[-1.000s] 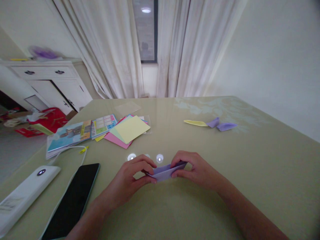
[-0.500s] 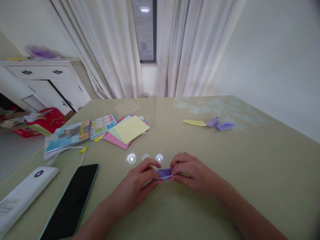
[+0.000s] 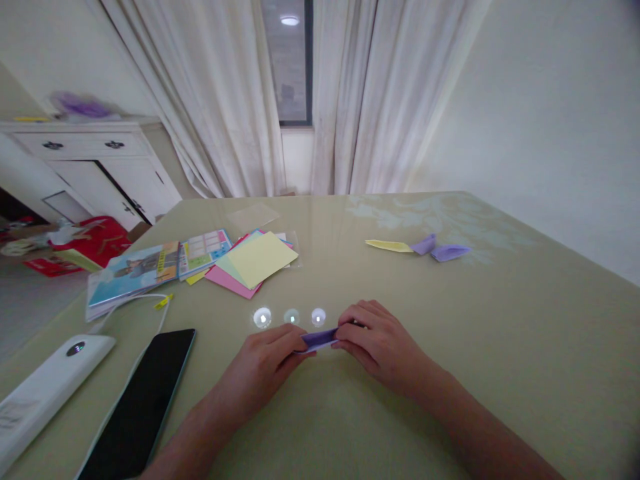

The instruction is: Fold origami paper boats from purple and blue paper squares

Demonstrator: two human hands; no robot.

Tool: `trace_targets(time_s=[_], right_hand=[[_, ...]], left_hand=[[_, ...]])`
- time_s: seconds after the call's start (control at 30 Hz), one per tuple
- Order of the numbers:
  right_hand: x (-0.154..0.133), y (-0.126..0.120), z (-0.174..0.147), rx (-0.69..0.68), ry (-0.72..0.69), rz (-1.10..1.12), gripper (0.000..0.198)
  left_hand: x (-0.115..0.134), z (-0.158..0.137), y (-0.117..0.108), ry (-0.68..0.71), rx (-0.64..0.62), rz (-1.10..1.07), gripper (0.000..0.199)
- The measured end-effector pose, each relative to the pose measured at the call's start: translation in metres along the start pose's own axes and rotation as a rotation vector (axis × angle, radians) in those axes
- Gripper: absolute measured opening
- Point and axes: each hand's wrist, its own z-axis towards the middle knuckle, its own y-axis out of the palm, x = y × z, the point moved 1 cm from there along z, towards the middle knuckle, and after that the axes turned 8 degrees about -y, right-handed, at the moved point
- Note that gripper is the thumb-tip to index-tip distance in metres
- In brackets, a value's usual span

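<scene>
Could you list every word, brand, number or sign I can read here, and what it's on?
None can be read clearly.
Book: lettering along the cover's right side, too blurred.
Colourful sheet: print too small.
White power bank: grey print and a round display, both too blurred.
Phone: dark screen, no text visible.
Folded purple paper between the hands: no writing visible.

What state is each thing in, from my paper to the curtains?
Held purple paper: folded
Left hand: closed on its left end
Right hand: closed on its right end
Yellow piece: folded
Two purple pieces: folded
Colored sheets: flat, overlapping
Phone: screen dark
Power bank: lying flat
Curtains: parted
Cabinet doors: perhaps ajar
</scene>
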Motion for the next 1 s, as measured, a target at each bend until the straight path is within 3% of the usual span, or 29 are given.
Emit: trace_targets(time_s=[0.17, 0.33, 0.5, 0.63, 0.8, 1.0], right_hand=[[0.004, -0.002, 0.000, 0.046, -0.036, -0.004, 0.030], [0.006, -0.008, 0.001, 0.057, 0.053, 0.134, 0.035], [0.005, -0.014, 0.004, 0.039, 0.186, 0.443, 0.037], [0.007, -0.016, 0.002, 0.085, 0.324, 0.821, 0.037], [0.005, -0.015, 0.003, 0.137, 0.339, 1.279, 0.034], [0.001, -0.010, 0.004, 0.160, 0.349, 1.411, 0.027]], left_hand=[[-0.002, 0.001, -0.003, -0.009, 0.016, -0.085, 0.007], [-0.003, 0.005, -0.011, -0.114, 0.020, -0.168, 0.012], [-0.002, 0.006, -0.023, -0.230, -0.146, -0.519, 0.011], [-0.004, 0.005, -0.024, -0.318, -0.227, -0.877, 0.020], [-0.007, 0.001, -0.016, -0.314, -0.197, -1.167, 0.028], [-0.002, -0.003, -0.010, -0.326, -0.162, -1.361, 0.031]])
